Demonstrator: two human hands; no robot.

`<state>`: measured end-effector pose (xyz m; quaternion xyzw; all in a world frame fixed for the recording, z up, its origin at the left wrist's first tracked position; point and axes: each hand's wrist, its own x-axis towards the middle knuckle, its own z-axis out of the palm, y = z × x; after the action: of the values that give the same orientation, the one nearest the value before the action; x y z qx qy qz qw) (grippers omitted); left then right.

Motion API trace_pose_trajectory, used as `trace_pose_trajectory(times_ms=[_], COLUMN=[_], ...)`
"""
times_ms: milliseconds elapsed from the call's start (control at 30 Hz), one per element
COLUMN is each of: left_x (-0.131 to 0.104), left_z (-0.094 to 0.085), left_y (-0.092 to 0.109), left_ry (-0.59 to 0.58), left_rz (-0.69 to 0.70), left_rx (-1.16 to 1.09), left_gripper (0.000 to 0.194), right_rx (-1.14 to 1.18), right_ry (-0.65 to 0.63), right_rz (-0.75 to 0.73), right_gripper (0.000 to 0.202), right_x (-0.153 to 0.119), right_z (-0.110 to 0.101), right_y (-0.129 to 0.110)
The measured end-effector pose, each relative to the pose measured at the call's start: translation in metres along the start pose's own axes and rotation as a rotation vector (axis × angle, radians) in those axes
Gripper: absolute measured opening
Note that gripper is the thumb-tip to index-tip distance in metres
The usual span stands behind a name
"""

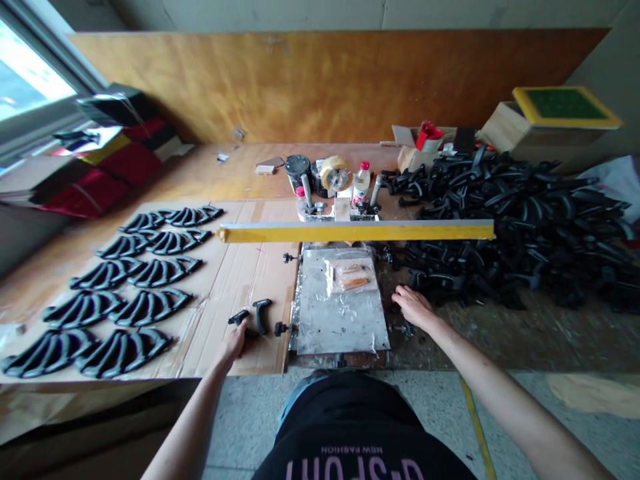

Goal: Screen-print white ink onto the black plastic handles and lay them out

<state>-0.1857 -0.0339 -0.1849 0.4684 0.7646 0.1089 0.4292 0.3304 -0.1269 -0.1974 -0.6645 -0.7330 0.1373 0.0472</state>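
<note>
My left hand (236, 341) is closed around a black T-shaped plastic handle (239, 317) above the cardboard sheet (215, 333). Just right of it is a second black T-shaped handle (261, 316). My right hand (413, 305) is over the table to the right of the grey metal plate (340, 327). Its fingers are loosely bent, and I see nothing in them. A clear plastic packet (353, 277) with orange-brown pieces lies on the plate. Across the plate's far end runs a long yellow-edged bar (357, 232).
Black handles lie in fanned rows (145, 290) on the cardboard at left. A large heap of black handles (480, 220) covers the right side. Behind the bar stand a red-capped bottle (361, 183), a dark tub (298, 170) and a tape roll (336, 175). Black knobs (281, 329) stick out beside the plate.
</note>
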Motion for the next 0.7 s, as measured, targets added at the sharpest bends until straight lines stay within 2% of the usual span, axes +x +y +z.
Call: trace_pose_trajectory(times_ms=[100,167,200,300,367,433,500,533,600,700], left_x=[0.004,0.007,0.008,0.002,-0.012,-0.034,-0.056,-0.066,-0.081,-0.092], left_z=[-0.004,-0.010,-0.014,-0.020,-0.019,-0.013,-0.006,-0.003,0.004,0.009], left_y=[0.010,0.030,0.045,0.103,0.150,0.194,0.226,0.236,0.241,0.221], left_ry=[-0.022,-0.012,0.000,0.032,0.051,0.044,-0.005,-0.014,-0.010,-0.010], left_rz=[-0.011,0.038,0.076,0.263,0.470,0.671,0.761,0.779,0.792,0.744], left_rx=[0.063,0.063,0.044,-0.072,-0.262,-0.498,-0.627,-0.660,-0.694,-0.704], left_gripper=[0.043,0.036,0.035,0.041,0.043,0.046,0.049,0.052,0.056,0.062], right_rx=[0.149,0.341,0.436,0.580,0.518,0.404,0.300,0.256,0.209,0.275], right_ry=[0.224,0.366,0.398,0.351,0.309,0.311,0.309,0.296,0.272,0.324], right_rz=[0.114,0.153,0.140,-0.036,-0.178,-0.247,-0.273,-0.288,-0.292,-0.162], right_gripper=[0.021,0.013,0.013,0.018,0.022,0.022,0.020,0.020,0.022,0.021], right_x=[0.010,0.027,0.038,0.074,0.094,0.107,0.111,0.110,0.104,0.092], right_z=[-0.012,-0.028,-0.035,-0.046,-0.042,-0.033,-0.023,-0.019,-0.016,-0.021], right_y=[-0.004,-0.013,-0.020,-0.046,-0.065,-0.082,-0.093,-0.097,-0.098,-0.080])
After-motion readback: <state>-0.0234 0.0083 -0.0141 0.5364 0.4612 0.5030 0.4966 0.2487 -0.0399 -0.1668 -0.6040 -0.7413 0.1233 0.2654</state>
